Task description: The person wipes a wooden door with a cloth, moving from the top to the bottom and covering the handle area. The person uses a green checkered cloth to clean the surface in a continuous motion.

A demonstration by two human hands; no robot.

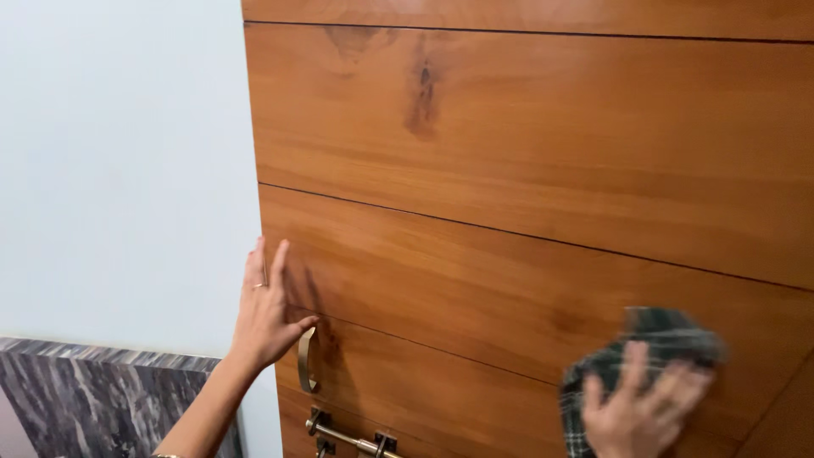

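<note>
Right hand [640,407], fingers spread, presses a dark checked cloth [653,352] flat against the wooden door [526,170], low on its right side. Left hand [267,309] lies open and flat at the door's left edge, holding nothing, thumb just above the curved metal handle [305,360]; a latch [348,437] sits below

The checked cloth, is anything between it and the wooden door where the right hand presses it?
Nothing visible: the right hand holds the checked cloth flat on the wooden door.
</note>
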